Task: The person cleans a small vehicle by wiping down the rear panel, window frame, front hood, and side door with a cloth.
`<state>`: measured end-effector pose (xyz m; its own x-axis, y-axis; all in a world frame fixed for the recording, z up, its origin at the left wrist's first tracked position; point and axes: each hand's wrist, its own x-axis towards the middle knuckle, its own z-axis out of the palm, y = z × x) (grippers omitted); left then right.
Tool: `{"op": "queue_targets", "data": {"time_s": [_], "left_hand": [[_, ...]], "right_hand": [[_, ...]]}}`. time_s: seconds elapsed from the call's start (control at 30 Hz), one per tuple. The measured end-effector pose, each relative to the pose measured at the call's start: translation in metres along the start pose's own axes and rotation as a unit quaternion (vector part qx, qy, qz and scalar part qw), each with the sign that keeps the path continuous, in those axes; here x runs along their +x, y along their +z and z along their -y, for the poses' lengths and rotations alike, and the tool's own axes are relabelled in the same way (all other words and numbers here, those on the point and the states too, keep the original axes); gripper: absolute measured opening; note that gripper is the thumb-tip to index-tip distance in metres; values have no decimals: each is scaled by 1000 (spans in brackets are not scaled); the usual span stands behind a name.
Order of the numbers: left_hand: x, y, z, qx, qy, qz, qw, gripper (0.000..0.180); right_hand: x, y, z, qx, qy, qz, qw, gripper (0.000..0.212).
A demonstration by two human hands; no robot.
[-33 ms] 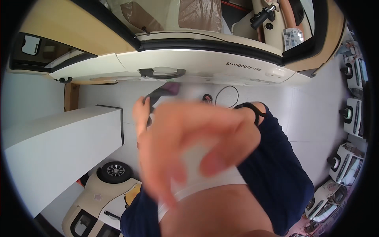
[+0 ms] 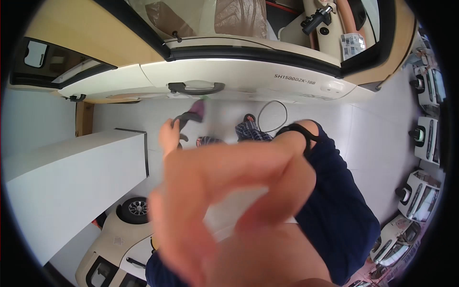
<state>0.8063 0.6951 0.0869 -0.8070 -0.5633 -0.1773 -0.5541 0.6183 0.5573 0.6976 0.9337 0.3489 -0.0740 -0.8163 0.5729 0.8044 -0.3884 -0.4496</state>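
Workshop floor beside cream vehicle door point(image 2: 248, 79) | right hand point(image 2: 234, 201) blurred near lens, fingers curled, holds nothing visible | left hand point(image 2: 169, 136) below door handle point(image 2: 196, 87), gripping dark tool point(image 2: 189, 117), long axis slanting up-right toward handle

One hand point(image 2: 239, 191) looms blurred right under the camera, fingers point(image 2: 191, 239) curled loosely with a gap to the thumb. The other hand point(image 2: 169, 136) is raised farther off, pinching something dark.

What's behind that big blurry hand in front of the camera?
Behind the hand show dark blue clothing, pale floor and a cream vehicle door. Whatever lies directly behind the palm is covered.
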Motion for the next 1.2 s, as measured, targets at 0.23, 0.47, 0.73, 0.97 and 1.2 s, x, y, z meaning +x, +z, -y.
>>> {"op": "queue_targets", "data": {"time_s": [0.23, 0.47, 0.73, 0.97, 1.2], "left_hand": [[-23, -48, 36, 8, -55, -82, 995, 30], [-56, -87, 138, -97, -138, -144, 975, 34], [-39, -144, 154, -225, -146, -192, 944, 31], [15, -155, 181, -378, -32, -322, 868, 31], [41, -210, 161, -373, -40, -419, 827, 28]], "right_hand": [[84, 12, -93, 155, 94, 94, 979, 18], [154, 5, -177, 195, 148, 120, 962, 20], [209, -6, -232, 226, 159, 134, 952, 22], [242, -35, -239, 218, 151, 125, 956, 25], [275, -69, -214, 245, 127, 114, 954, 28]]}}
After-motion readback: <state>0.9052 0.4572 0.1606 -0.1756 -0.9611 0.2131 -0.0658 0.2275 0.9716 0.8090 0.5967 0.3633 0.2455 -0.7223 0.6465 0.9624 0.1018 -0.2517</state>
